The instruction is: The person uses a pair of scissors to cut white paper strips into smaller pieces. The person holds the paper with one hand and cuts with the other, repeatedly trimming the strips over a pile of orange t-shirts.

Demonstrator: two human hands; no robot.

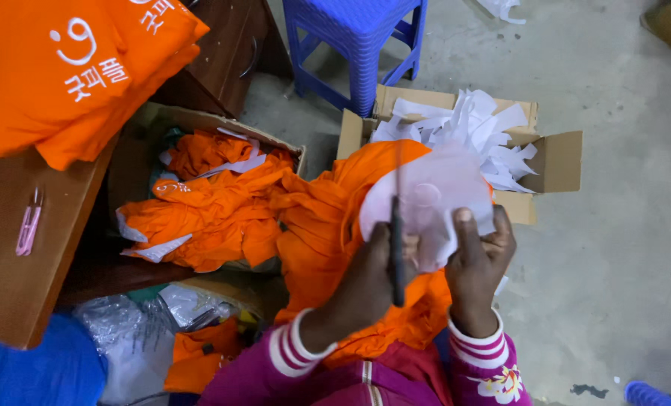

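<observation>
Seen from above, a person in a magenta jacket with white-striped cuffs works over their lap. The left hand (365, 282) has its fingers wrapped tight around a thin dark tool (398, 248), probably scissors, which points up and away from the body; its tip meets a piece of white paper backing (433, 199). The right hand (480, 259) pinches the lower right edge of that white paper, thumb on top and the other fingers curled behind it. The paper lies on an orange garment (328, 233) that drapes over the person's lap and spills to the left.

Just beyond the hands, on the concrete floor, an open cardboard box (553, 162) holds a heap of white paper scraps (474, 124). To the left, a second cardboard box (136, 150) is full of crumpled orange garments (200, 210) with bits of white backing among them. A blue plastic stool (358, 37) stands farther back. At far left, a brown wooden table (12, 256) carries a stack of folded orange shirts (72, 68) with white print, and a small pink clipper (28, 222) lies nearer the table's edge. Clear plastic bags (136, 323) are bunched on the floor beneath.
</observation>
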